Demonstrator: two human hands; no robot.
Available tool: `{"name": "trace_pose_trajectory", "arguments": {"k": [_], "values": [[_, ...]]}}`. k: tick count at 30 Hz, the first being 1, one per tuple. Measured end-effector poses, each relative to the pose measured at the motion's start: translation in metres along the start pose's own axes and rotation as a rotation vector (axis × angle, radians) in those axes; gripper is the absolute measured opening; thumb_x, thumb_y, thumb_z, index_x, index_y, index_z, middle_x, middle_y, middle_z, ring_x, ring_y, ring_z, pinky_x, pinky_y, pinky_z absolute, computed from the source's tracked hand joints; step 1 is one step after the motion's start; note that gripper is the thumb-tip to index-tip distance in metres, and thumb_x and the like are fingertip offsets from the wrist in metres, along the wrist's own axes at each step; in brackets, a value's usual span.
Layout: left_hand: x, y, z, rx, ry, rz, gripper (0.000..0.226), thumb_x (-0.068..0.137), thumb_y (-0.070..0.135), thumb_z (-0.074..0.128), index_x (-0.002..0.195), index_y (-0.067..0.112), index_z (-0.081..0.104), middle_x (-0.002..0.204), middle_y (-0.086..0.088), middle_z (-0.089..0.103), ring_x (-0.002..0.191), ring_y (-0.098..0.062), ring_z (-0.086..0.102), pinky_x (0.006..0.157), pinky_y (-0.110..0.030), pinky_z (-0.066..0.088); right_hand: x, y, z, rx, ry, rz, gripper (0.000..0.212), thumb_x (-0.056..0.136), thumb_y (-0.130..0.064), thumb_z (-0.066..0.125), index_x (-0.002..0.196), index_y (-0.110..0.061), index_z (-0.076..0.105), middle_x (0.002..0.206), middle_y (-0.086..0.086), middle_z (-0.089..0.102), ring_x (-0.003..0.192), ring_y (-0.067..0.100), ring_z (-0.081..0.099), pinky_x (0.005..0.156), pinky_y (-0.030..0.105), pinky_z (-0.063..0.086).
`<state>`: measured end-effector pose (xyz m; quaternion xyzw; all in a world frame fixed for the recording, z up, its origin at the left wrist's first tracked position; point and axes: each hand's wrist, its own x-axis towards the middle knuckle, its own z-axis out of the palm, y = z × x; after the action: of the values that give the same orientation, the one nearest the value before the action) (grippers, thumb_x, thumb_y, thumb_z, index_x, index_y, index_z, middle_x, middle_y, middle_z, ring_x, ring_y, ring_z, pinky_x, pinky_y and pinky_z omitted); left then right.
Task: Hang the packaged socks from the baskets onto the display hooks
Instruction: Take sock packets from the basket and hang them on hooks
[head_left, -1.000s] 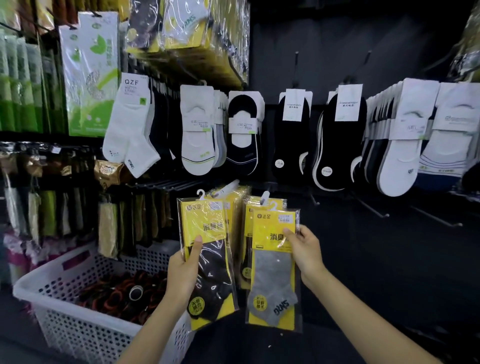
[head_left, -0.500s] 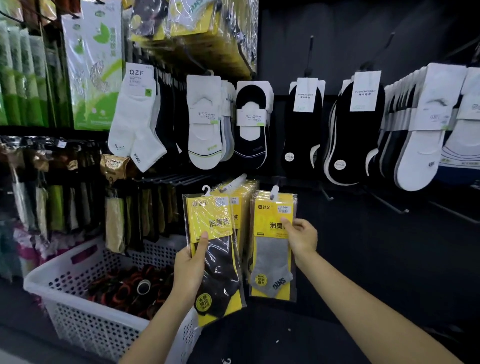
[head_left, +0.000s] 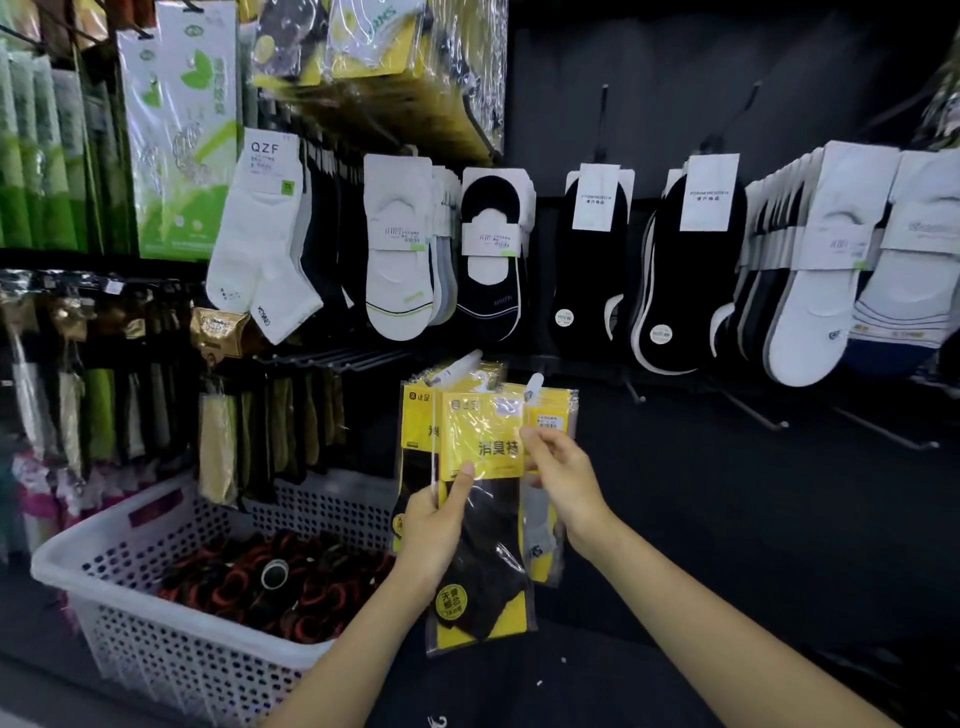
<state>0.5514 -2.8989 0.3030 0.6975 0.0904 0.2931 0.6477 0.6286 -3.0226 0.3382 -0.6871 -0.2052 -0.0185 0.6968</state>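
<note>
My left hand (head_left: 434, 525) grips a clear packet of black socks with a yellow card (head_left: 483, 499), thumb pressed on its front. My right hand (head_left: 558, 475) pinches the right edge of that packet's yellow card. Behind it, a packet of grey socks (head_left: 543, 525) hangs on a display hook (head_left: 534, 385), mostly hidden by the black packet and my right hand. More yellow-carded packets (head_left: 418, 415) hang on the neighbouring hook (head_left: 460, 366) to the left.
A white perforated basket (head_left: 171, 649) with dark and red rolled items sits at lower left. Carded socks fill the hooks above, white ones (head_left: 397, 260) and black ones (head_left: 675, 270). Bare hooks (head_left: 758, 415) stick out from the dark panel at right.
My right hand let go of the grey packet, now hanging on its hook, and took the black packet's card. My left hand carried the black packet rightward in front of the grey one.
</note>
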Motion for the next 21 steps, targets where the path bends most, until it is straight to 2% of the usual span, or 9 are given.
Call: {"name": "trace_pose_trajectory", "arguments": {"k": [3, 5, 8, 10, 12, 13, 14, 17, 21], "values": [[-0.004, 0.006, 0.012, -0.005, -0.098, 0.015, 0.062, 0.091, 0.043, 0.054, 0.032, 0.028, 0.043, 0.033, 0.012, 0.030, 0.031, -0.001, 0.029, 0.036, -0.008, 0.024, -0.005, -0.005, -0.004, 0.060, 0.005, 0.025, 0.026, 0.093, -0.030, 0.058, 0.104, -0.007, 0.063, 0.108, 0.012, 0.068, 0.104, 0.021, 0.063, 0.098, 0.035, 0.047], [-0.006, 0.008, 0.016, -0.013, -0.135, 0.033, 0.052, 0.089, 0.045, 0.054, 0.038, 0.033, 0.050, 0.037, 0.013, 0.040, 0.035, 0.000, 0.039, 0.041, -0.005, 0.030, -0.007, -0.005, -0.010, 0.126, 0.027, 0.033, 0.021, 0.093, -0.026, 0.060, 0.099, -0.005, 0.063, 0.103, 0.015, 0.070, 0.104, 0.027, 0.065, 0.100, 0.042, 0.048], [-0.007, 0.006, 0.020, -0.097, -0.176, 0.060, 0.018, 0.093, 0.036, 0.053, 0.090, 0.027, 0.069, 0.076, 0.011, 0.073, 0.070, 0.004, 0.066, 0.059, -0.003, 0.043, -0.010, 0.001, -0.018, 0.155, 0.066, 0.033, 0.015, 0.092, -0.023, 0.060, 0.096, -0.008, 0.062, 0.095, 0.010, 0.073, 0.094, 0.024, 0.069, 0.088, 0.036, 0.055], [-0.008, 0.005, 0.022, -0.090, -0.165, 0.061, 0.023, 0.093, 0.034, 0.052, 0.108, 0.019, 0.062, 0.089, 0.010, 0.072, 0.083, 0.007, 0.066, 0.065, -0.004, 0.046, -0.011, 0.008, -0.024, 0.167, 0.110, 0.028, 0.013, 0.092, -0.022, 0.060, 0.094, -0.008, 0.061, 0.088, 0.007, 0.074, 0.081, 0.016, 0.071, 0.071, 0.025, 0.058], [-0.010, 0.003, 0.024, -0.044, -0.136, 0.043, 0.034, 0.092, 0.037, 0.052, 0.122, 0.022, 0.052, 0.095, 0.004, 0.070, 0.091, -0.006, 0.067, 0.070, -0.017, 0.053, -0.010, 0.014, -0.028, 0.180, 0.147, 0.033, 0.010, 0.093, -0.020, 0.060, 0.093, -0.009, 0.061, 0.085, 0.004, 0.074, 0.075, 0.011, 0.071, 0.061, 0.019, 0.055], [-0.010, 0.002, 0.025, -0.021, -0.122, 0.026, 0.040, 0.092, 0.038, 0.052, 0.129, 0.023, 0.048, 0.100, -0.002, 0.068, 0.092, -0.012, 0.065, 0.073, -0.026, 0.055, -0.009, 0.016, -0.029, 0.180, 0.160, 0.033, 0.009, 0.093, -0.019, 0.060, 0.093, -0.010, 0.061, 0.085, 0.004, 0.074, 0.075, 0.011, 0.071, 0.061, 0.019, 0.055], [-0.010, 0.000, 0.026, -0.013, -0.111, 0.020, 0.045, 0.092, 0.038, 0.052, 0.134, 0.023, 0.044, 0.106, -0.004, 0.067, 0.091, -0.010, 0.064, 0.070, -0.026, 0.055, -0.007, 0.017, -0.029, 0.169, 0.170, 0.032, 0.007, 0.093, -0.019, 0.060, 0.093, -0.011, 0.060, 0.085, 0.004, 0.074, 0.077, 0.011, 0.071, 0.064, 0.021, 0.055], [-0.006, -0.005, 0.027, 0.014, -0.080, 0.043, 0.054, 0.092, 0.041, 0.050, 0.142, 0.027, 0.035, 0.124, 0.003, 0.057, 0.092, 0.006, 0.055, 0.066, -0.009, 0.043, 0.003, 0.019, -0.025, 0.136, 0.193, 0.022, 0.006, 0.092, -0.018, 0.061, 0.090, -0.013, 0.060, 0.087, 0.006, 0.073, 0.082, 0.018, 0.070, 0.074, 0.031, 0.057], [0.002, -0.013, 0.031, 0.040, -0.081, 0.051, 0.056, 0.092, 0.044, 0.048, 0.144, 0.028, 0.034, 0.134, 0.005, 0.049, 0.101, 0.001, 0.050, 0.071, -0.008, 0.038, 0.018, 0.027, -0.019, 0.088, 0.232, 0.044, 0.008, 0.091, -0.017, 0.062, 0.087, -0.011, 0.060, 0.089, 0.013, 0.072, 0.089, 0.030, 0.069, 0.084, 0.046, 0.056]]}}
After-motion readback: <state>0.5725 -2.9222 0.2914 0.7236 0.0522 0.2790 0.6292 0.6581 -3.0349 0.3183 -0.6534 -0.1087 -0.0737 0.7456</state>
